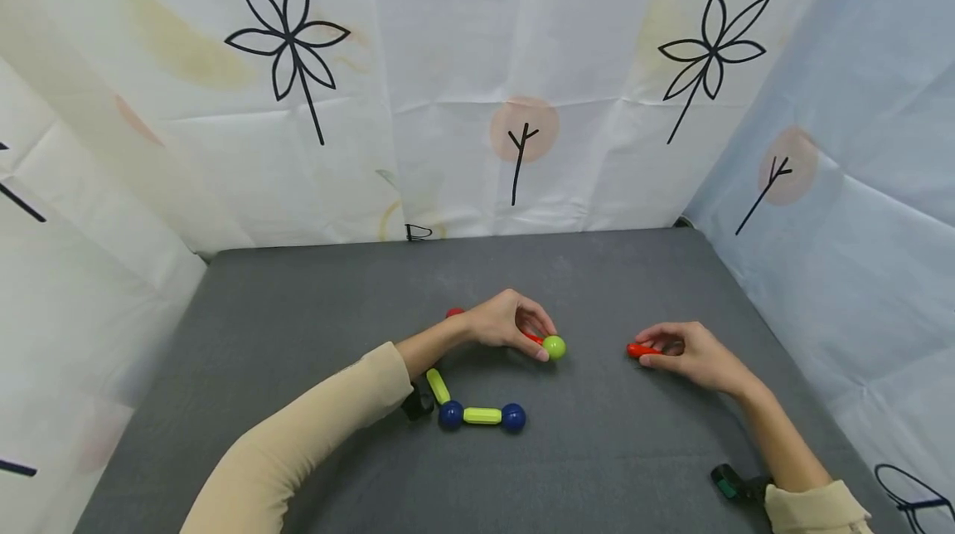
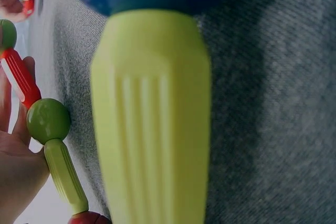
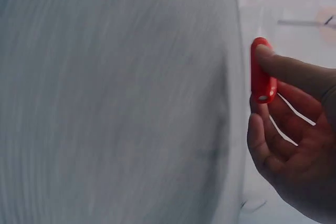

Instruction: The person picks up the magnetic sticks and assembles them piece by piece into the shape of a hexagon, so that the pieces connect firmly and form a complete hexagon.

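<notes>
My left hand (image 1: 496, 320) pinches a green ball (image 1: 554, 347) at the right end of a chain of ball-and-rod toy pieces. A red rod (image 2: 21, 77) joins this ball to a second green ball (image 2: 48, 120), followed by a yellow-green rod (image 2: 66, 176) and a red ball (image 1: 454, 313), partly hidden behind the wrist. Off to the right, my right hand (image 1: 690, 356) holds a loose red rod (image 3: 262, 72) between thumb and fingers, one end sticking out, with a gap between it and the green ball.
Nearer the front, two blue balls (image 1: 513, 417) are joined by a yellow-green rod (image 1: 482, 415); another yellow-green rod (image 1: 438, 385) slants up towards the left forearm. Grey cloth covers the table (image 1: 597, 468). Patterned white curtains (image 1: 448, 61) stand around it.
</notes>
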Motion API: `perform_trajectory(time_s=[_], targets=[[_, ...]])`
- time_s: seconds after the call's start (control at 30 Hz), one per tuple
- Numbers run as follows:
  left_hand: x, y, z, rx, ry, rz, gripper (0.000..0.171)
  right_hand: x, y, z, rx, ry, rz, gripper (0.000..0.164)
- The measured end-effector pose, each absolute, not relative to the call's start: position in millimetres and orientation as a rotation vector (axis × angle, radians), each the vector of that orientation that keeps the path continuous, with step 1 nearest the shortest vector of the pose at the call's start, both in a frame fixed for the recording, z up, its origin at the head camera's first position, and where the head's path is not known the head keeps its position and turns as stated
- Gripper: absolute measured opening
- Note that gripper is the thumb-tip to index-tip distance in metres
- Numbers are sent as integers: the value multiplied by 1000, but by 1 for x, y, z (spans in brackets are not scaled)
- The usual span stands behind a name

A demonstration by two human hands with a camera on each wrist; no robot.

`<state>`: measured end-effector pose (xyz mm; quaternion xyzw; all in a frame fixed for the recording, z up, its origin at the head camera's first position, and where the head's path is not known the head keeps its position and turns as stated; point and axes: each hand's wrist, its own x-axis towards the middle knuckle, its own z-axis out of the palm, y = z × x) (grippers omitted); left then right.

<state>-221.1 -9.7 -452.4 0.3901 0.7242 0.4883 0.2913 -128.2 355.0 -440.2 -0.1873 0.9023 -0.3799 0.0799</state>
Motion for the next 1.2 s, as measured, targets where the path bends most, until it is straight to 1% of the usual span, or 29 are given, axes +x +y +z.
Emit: perform_trajectory(time_s=[0.23, 0.43, 0.63, 0.97, 1.2], targets=[[-221, -10, -453, 1056, 1934, 1299, 34, -114, 312, -425, -429, 2613, -1319, 27], [-220, -10, -453, 1064, 1944, 1296, 34, -104, 282, -425, -424, 2489, -1429, 26], [-220, -10, -454, 1076, 1947, 1304, 34, -101, 260, -431, -423, 2413, -1444, 28], [-221, -11, -454, 1063, 1947, 1329, 34, -106, 245, -435, -314, 2405, -1462, 35], [-221, -10, -453, 1062, 1940, 1322, 33, -109, 245, -436, -287, 2378, -1507, 48]])
